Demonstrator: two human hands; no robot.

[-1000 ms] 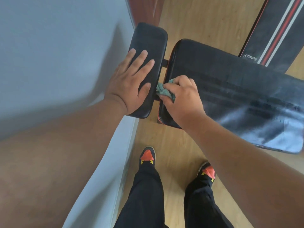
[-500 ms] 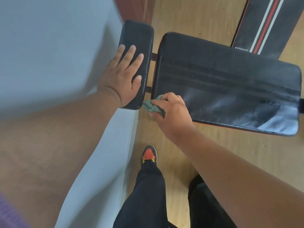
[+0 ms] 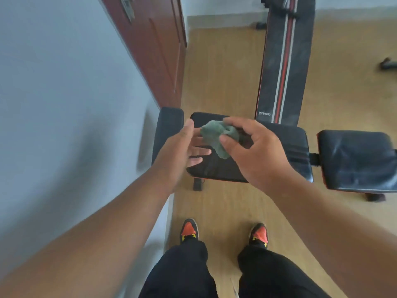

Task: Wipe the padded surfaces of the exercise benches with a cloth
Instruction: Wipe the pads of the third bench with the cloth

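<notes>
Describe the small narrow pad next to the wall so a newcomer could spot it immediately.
Start at the grey wall on the left, below the reddish door. The small black pad stands beside it, at the left end of the near bench. It is the narrowest pad, plain, unlike the striped bench further back.

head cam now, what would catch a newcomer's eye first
Most striking is the crumpled green cloth at centre frame, pinched by the right hand while the open left hand reaches toward it, both raised above the black padded bench. Behind, a second bench with red and white stripes runs away across the wooden floor. At the bottom, two orange-toed shoes stand out.
</notes>
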